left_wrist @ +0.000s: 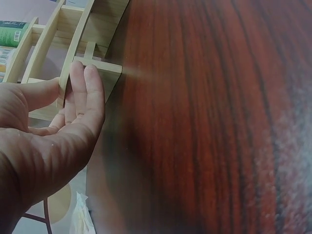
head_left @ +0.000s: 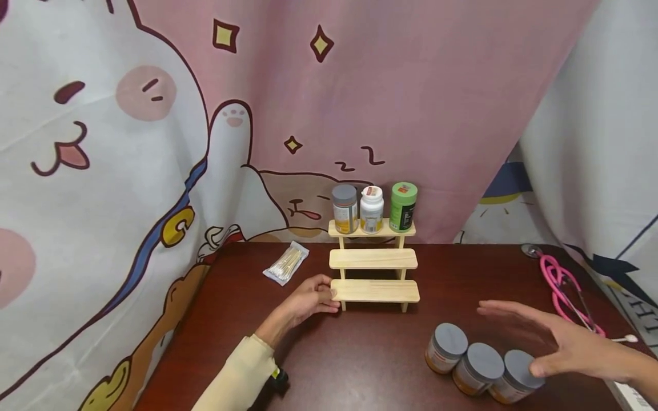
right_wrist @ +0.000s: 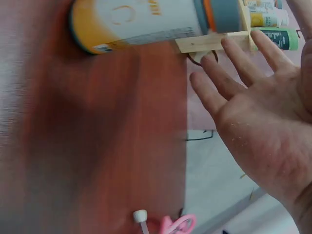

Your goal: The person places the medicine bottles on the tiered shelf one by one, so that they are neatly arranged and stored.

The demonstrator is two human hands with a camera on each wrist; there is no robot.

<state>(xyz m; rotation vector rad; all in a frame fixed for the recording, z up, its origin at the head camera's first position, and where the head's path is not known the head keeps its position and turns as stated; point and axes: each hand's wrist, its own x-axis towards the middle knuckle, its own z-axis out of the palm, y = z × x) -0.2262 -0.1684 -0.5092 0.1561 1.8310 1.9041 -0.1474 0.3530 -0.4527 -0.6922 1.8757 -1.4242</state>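
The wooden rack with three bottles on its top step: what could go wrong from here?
The left hand pinches the left end of the lowest step; a jerk might tilt the rack and topple the bottles on top.
The right hand is open near grey-lidded jars standing close together; a grab could knock one over.

Holding left hand (head_left: 307,298) near six o'clock in head view, with left forearm (head_left: 237,368) directed toward half past one, pinching between thumb (left_wrist: 45,93) and bent fingers (left_wrist: 96,95). Holding right hand (head_left: 568,339) near four o'clock, pointing toward ten, with straight, slightly spread fingers (right_wrist: 209,93), thumb apart, palm (right_wrist: 270,126) visible in wrist view.
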